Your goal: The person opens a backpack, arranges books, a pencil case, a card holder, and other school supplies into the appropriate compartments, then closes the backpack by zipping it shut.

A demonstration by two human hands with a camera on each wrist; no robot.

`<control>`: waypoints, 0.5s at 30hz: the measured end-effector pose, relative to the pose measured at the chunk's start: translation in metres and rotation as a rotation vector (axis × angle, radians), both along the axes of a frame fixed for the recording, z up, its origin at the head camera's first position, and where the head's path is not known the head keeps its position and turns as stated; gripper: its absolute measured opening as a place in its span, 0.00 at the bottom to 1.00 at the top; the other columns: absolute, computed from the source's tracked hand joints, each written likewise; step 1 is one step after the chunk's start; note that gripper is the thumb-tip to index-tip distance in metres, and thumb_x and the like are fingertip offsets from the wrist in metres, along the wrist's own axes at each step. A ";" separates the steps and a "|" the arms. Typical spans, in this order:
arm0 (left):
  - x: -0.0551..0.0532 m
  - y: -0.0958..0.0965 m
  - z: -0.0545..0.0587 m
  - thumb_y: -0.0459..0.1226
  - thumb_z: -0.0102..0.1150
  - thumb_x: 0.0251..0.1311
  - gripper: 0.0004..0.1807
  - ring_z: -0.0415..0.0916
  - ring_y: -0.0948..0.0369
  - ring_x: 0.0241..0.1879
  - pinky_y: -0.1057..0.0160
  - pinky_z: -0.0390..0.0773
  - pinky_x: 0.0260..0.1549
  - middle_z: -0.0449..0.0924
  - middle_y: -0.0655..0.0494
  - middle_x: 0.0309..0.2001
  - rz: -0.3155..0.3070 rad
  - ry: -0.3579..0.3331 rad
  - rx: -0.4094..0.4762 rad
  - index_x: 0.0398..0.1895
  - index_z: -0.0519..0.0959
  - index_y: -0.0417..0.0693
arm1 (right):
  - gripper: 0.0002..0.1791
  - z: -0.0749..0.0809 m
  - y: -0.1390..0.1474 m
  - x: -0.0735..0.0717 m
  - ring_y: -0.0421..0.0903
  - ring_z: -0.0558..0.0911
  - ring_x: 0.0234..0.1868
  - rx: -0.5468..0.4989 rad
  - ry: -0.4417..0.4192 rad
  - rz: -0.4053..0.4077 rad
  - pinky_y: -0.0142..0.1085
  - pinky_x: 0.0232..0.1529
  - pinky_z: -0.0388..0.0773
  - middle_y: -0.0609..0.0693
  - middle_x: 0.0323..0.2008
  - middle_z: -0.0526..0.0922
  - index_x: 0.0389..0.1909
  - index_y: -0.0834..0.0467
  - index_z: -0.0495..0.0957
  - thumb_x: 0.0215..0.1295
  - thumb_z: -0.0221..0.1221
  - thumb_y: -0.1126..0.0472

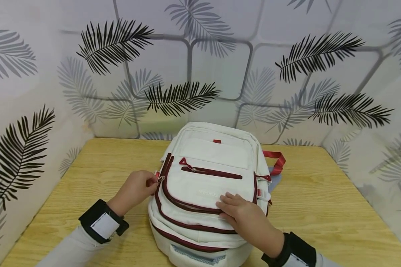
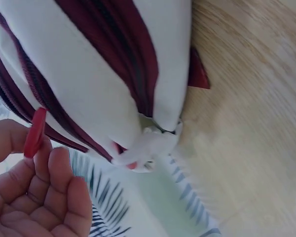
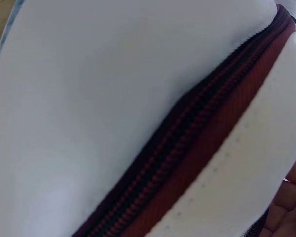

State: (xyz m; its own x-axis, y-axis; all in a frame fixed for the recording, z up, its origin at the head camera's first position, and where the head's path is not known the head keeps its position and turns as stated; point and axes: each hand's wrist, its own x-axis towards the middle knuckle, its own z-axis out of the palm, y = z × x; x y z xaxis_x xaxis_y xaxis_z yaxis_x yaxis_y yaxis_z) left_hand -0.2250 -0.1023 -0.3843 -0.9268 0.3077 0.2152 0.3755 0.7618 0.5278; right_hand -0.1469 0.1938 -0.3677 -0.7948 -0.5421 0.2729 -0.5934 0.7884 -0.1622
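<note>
A white backpack point(image 1: 191, 189) with dark red zippers lies on the table. My left hand point(image 1: 136, 191) is at its left side, thumb and fingers pinching a red zipper pull point(image 2: 36, 132), best seen in the left wrist view. On the lower right of the front pocket rests my right hand point(image 1: 248, 222), fingers extended over the fabric. In the right wrist view, a dark red zipper point(image 3: 187, 128) crosses the white cloth, and only a bit of that hand shows at the right edge. A short front zipper point(image 1: 217, 172) has its own red triangular pull point(image 1: 183, 161).
The yellow wood-grain table point(image 1: 320, 207) extends on both sides of the bag. Behind it stands a backdrop point(image 1: 217, 70) patterned with leaves. A red strap loop point(image 1: 279, 162) sticks out at the bag's upper right, beside a white buckle point(image 1: 264, 195).
</note>
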 end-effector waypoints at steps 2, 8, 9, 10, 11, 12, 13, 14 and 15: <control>0.005 0.002 0.004 0.30 0.57 0.50 0.06 0.63 0.67 0.18 0.71 0.64 0.16 0.69 0.60 0.17 0.006 0.013 -0.003 0.18 0.76 0.45 | 0.16 0.000 -0.001 0.000 0.48 0.76 0.52 0.005 -0.002 -0.003 0.43 0.52 0.70 0.52 0.47 0.80 0.45 0.56 0.79 0.54 0.60 0.57; 0.020 0.012 0.014 0.30 0.57 0.48 0.07 0.61 0.67 0.17 0.72 0.62 0.16 0.67 0.61 0.15 0.020 0.029 -0.015 0.16 0.74 0.46 | 0.16 0.001 -0.002 0.000 0.47 0.77 0.52 -0.003 0.008 -0.021 0.42 0.52 0.70 0.52 0.46 0.80 0.44 0.56 0.80 0.54 0.60 0.57; 0.023 0.014 0.015 0.29 0.57 0.48 0.08 0.60 0.67 0.16 0.72 0.61 0.16 0.66 0.61 0.14 0.025 0.028 -0.017 0.15 0.74 0.46 | 0.16 0.001 -0.002 0.000 0.47 0.77 0.51 -0.006 0.010 -0.022 0.42 0.52 0.70 0.52 0.46 0.80 0.44 0.56 0.80 0.54 0.60 0.57; 0.025 0.015 0.016 0.29 0.57 0.47 0.09 0.60 0.67 0.16 0.72 0.60 0.16 0.65 0.61 0.14 0.031 0.025 -0.019 0.14 0.73 0.46 | 0.16 0.000 -0.003 0.000 0.47 0.77 0.51 -0.009 0.012 -0.023 0.42 0.52 0.70 0.52 0.46 0.80 0.44 0.56 0.80 0.54 0.60 0.57; 0.027 0.016 0.016 0.29 0.57 0.47 0.09 0.59 0.67 0.15 0.72 0.60 0.15 0.64 0.61 0.13 0.037 0.021 -0.018 0.14 0.72 0.46 | 0.16 0.000 -0.002 0.000 0.47 0.77 0.51 -0.011 0.015 -0.024 0.42 0.51 0.70 0.52 0.46 0.80 0.44 0.57 0.80 0.54 0.60 0.57; 0.029 0.017 0.016 0.29 0.56 0.47 0.10 0.59 0.67 0.15 0.72 0.59 0.15 0.63 0.61 0.13 0.043 0.020 -0.018 0.13 0.72 0.47 | 0.16 -0.001 -0.002 0.000 0.47 0.77 0.51 -0.012 0.017 -0.024 0.42 0.51 0.70 0.52 0.46 0.80 0.44 0.57 0.80 0.54 0.60 0.57; 0.032 0.018 0.017 0.28 0.56 0.47 0.10 0.58 0.67 0.15 0.72 0.58 0.15 0.62 0.61 0.13 0.051 0.021 -0.020 0.13 0.71 0.47 | 0.16 -0.001 -0.002 0.000 0.47 0.77 0.51 -0.013 0.021 -0.023 0.42 0.51 0.71 0.52 0.46 0.81 0.44 0.57 0.80 0.53 0.61 0.57; 0.034 0.019 0.017 0.28 0.56 0.46 0.10 0.58 0.67 0.15 0.72 0.58 0.15 0.61 0.61 0.13 0.061 0.021 -0.021 0.13 0.71 0.47 | 0.16 -0.002 -0.002 0.000 0.47 0.77 0.51 -0.012 0.026 -0.023 0.42 0.51 0.71 0.52 0.45 0.81 0.44 0.57 0.80 0.53 0.61 0.57; 0.036 0.020 0.017 0.28 0.56 0.46 0.10 0.58 0.67 0.15 0.72 0.58 0.15 0.61 0.61 0.13 0.068 0.025 -0.023 0.13 0.71 0.46 | 0.16 -0.002 -0.002 0.000 0.47 0.77 0.50 -0.012 0.028 -0.023 0.42 0.51 0.71 0.52 0.45 0.81 0.44 0.56 0.80 0.53 0.61 0.57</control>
State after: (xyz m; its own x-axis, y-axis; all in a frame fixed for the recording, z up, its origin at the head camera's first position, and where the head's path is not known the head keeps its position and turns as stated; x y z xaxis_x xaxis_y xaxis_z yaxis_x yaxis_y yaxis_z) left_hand -0.1893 -0.0824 -0.3670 -0.9402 0.2494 0.2318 0.3352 0.7979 0.5010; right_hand -0.1469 0.1914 -0.3702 -0.7991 -0.5199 0.3019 -0.5793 0.8001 -0.1556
